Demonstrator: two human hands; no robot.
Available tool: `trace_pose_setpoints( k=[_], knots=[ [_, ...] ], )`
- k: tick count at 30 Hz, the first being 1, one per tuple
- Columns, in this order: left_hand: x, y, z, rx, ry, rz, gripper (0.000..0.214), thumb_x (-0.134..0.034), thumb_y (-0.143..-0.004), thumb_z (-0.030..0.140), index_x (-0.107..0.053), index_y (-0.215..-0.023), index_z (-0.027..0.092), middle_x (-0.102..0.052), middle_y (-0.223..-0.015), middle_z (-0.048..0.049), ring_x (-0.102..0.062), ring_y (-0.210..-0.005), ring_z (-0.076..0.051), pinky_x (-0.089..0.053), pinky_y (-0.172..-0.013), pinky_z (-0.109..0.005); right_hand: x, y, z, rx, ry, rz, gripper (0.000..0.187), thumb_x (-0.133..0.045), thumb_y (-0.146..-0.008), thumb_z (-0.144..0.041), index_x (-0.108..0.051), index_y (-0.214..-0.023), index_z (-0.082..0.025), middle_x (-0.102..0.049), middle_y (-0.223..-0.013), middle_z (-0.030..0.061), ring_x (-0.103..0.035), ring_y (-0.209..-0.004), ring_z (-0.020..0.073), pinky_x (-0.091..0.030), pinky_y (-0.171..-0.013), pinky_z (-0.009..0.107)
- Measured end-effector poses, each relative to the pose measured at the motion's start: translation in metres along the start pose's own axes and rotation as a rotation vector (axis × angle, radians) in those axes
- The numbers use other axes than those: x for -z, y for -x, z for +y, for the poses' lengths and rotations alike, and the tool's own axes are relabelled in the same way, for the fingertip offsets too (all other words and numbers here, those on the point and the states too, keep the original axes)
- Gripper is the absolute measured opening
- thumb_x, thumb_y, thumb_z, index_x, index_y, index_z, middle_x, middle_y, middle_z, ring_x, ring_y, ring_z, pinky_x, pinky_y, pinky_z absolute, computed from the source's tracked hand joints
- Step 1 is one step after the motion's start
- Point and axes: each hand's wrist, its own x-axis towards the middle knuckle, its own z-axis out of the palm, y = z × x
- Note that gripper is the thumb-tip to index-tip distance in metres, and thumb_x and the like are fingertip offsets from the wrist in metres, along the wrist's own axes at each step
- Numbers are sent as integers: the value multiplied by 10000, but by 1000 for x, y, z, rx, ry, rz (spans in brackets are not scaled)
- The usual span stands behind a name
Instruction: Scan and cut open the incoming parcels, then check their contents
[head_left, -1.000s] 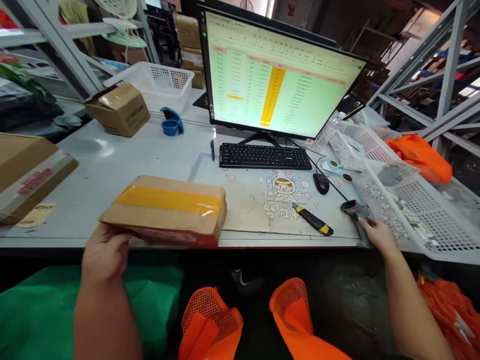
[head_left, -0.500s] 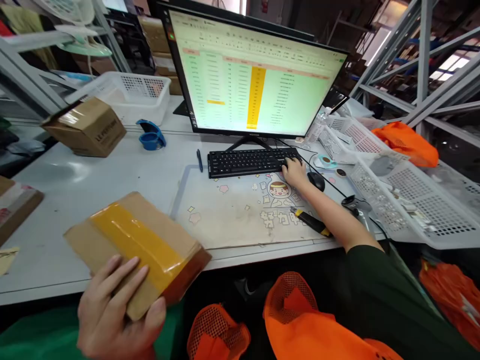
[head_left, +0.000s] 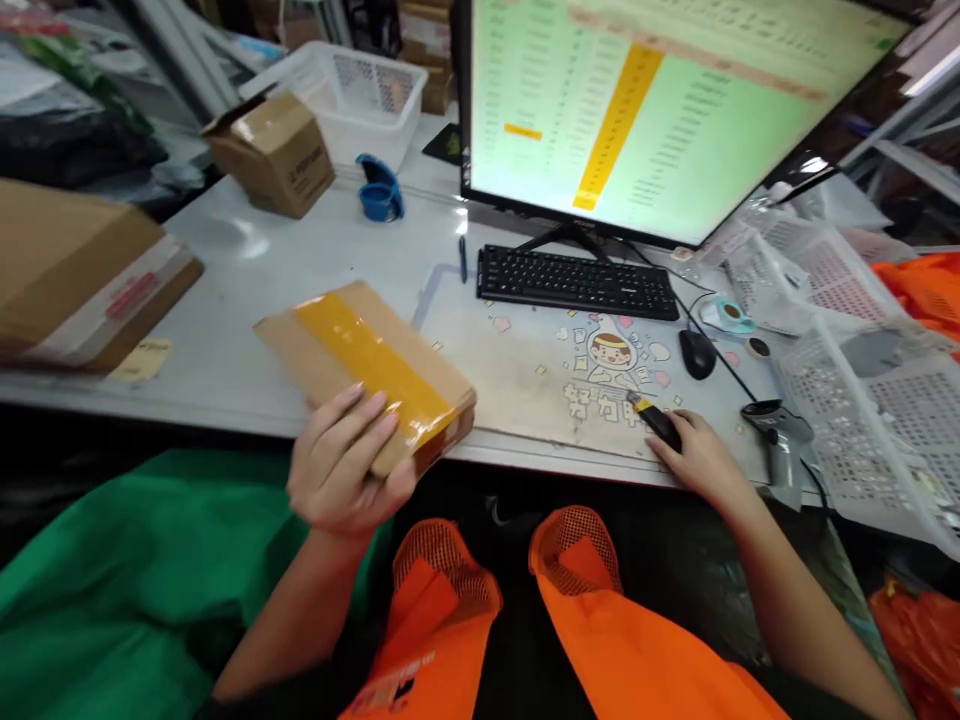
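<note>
My left hand [head_left: 349, 465] is closed around the near end of a cardboard box [head_left: 420, 345], tilted at the desk's front edge. A strip of yellow tape runs along the box's top. On the right, my right hand [head_left: 701, 455] has its fingers around the handle end of a black and yellow utility knife [head_left: 660, 425]. The knife lies on the printed desk mat [head_left: 525, 390], its metal tip pointing away to the left. Parts of my right fingers are hidden by the hand itself.
Behind the mat stand a keyboard [head_left: 577, 280], a mouse [head_left: 698, 354] and a monitor [head_left: 555, 110]. White baskets [head_left: 840, 400] and a scanner [head_left: 780, 425] are at right. At left are a large carton [head_left: 67, 270], a small open carton [head_left: 277, 160] and a blue tape dispenser [head_left: 380, 195].
My right hand has left the keyboard and come down to the utility knife's handle. The left hand still holds the cardboard box. The view has tilted down and turned left.
</note>
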Motion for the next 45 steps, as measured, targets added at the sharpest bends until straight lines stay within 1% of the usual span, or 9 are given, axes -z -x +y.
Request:
trace_pose_setpoints(
  k=[4,11,16,23,28,34,39,41,45],
  knots=[
    [-19,-5,12,-66,-90,54,370,-676,-873,333,-766,-1210,211,-815,-1148,-114,-767,-1163,-351,-628,-1008,-522,-4,32,-22,105,-86,236,595,-476,-1043,-549,-673,-1309,-55,-702,-1144,250,-674,-1095,391,-574,-986,563],
    [-10,5,18,49,-41,-101,465,-542,-991,406,-685,-1393,221,-730,-1358,-136,-638,-1377,-360,-488,-1178,-568,54,34,-194,835,-294,254,478,-531,-1092,-373,-578,-1508,-143,-730,-1185,170,-719,-991,273,-618,-832,392],
    [-2,0,22,12,-46,-145,487,-510,-1020,319,-628,-1474,188,-707,-1408,-155,-609,-1426,-343,-486,-1202,-544,62,24,-242,921,-288,328,473,-521,-1100,-388,-623,-1474,-116,-742,-1123,159,-717,-930,256,-603,-768,369],
    [-3,-8,26,-63,-42,-115,474,-559,-996,230,-638,-1454,138,-722,-1369,-181,-631,-1403,-335,-532,-1177,-517,64,18,-243,891,-276,459,436,-560,-1090,-383,-683,-1396,-98,-753,-1112,162,-718,-939,254,-582,-766,362],
    [-7,-7,28,-75,-27,-103,481,-571,-988,225,-641,-1459,159,-728,-1366,-167,-646,-1388,-337,-553,-1149,-527,62,5,-242,829,-265,389,483,-540,-1090,-444,-693,-1432,-140,-750,-1140,155,-714,-971,252,-583,-811,357],
    [23,4,-25,97,143,-2,374,-453,-1033,328,-768,-1196,207,-782,-1242,-96,-732,-1247,-313,-586,-1097,-542,46,-19,-127,187,-274,493,520,-537,-1038,-470,-733,-1396,-146,-749,-1158,182,-716,-1022,319,-585,-929,453],
    [62,9,-36,424,3,159,475,-486,-1061,494,-721,-1310,165,-620,-1549,-158,-561,-1475,-336,-426,-1268,-567,4,33,-46,9,-350,450,565,-579,-1000,-558,-767,-1344,-150,-777,-1102,169,-734,-1055,343,-580,-987,489],
    [59,8,-28,425,-23,113,516,-608,-1005,549,-693,-1353,178,-502,-1661,-168,-463,-1562,-348,-366,-1311,-557,-8,54,-47,20,-398,446,549,-585,-1009,-558,-765,-1343,-161,-784,-1108,159,-746,-1037,328,-594,-974,480],
    [15,-10,-48,459,117,113,317,-580,-971,464,-742,-1065,208,-699,-1451,-130,-643,-1390,-313,-480,-1222,-510,2,73,-86,196,-487,399,465,-614,-1030,-454,-729,-1398,-194,-777,-1154,143,-756,-1032,296,-626,-926,436]
  ],
)
